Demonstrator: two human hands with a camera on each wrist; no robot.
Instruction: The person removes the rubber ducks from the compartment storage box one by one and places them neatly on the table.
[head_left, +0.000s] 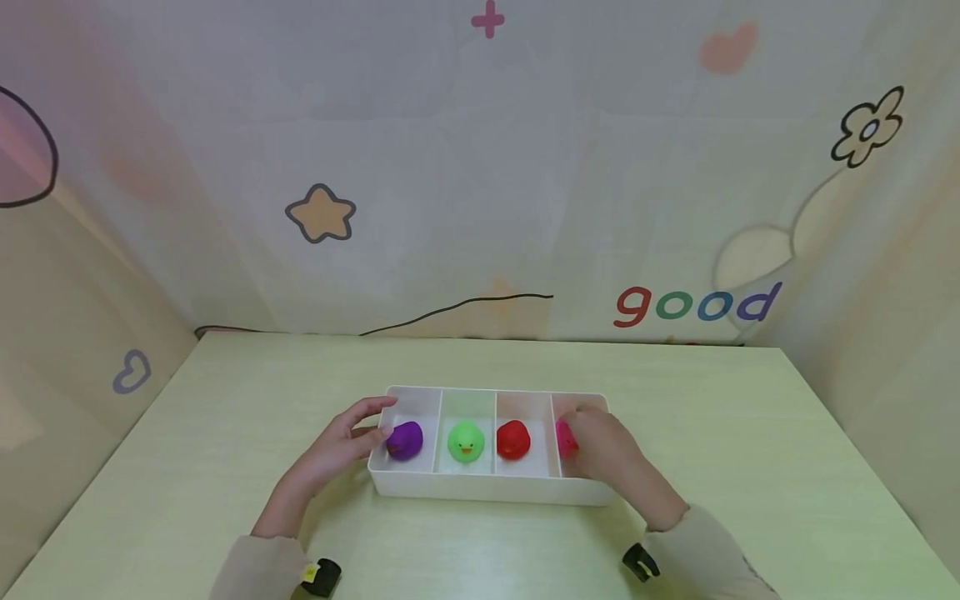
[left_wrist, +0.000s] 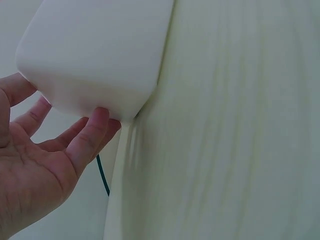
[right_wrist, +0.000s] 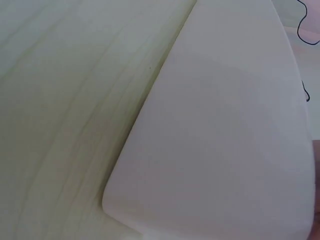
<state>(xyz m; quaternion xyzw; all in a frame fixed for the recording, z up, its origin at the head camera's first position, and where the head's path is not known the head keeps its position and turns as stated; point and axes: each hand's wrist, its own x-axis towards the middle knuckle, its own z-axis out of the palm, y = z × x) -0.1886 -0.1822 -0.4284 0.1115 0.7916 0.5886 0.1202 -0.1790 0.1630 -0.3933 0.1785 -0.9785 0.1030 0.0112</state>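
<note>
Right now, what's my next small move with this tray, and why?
Probably lift the right hand out, leaving the pink toy in the rightmost compartment of the white tray: the purple toy, green duck and red toy each occupy their own compartment. The hand hides its grip.

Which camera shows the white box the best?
The head view: it shows the white box from above, with all four compartments, though the right hand covers part of one. The left wrist view shows only its outside at one end; the right wrist view, only an outer wall.
</note>
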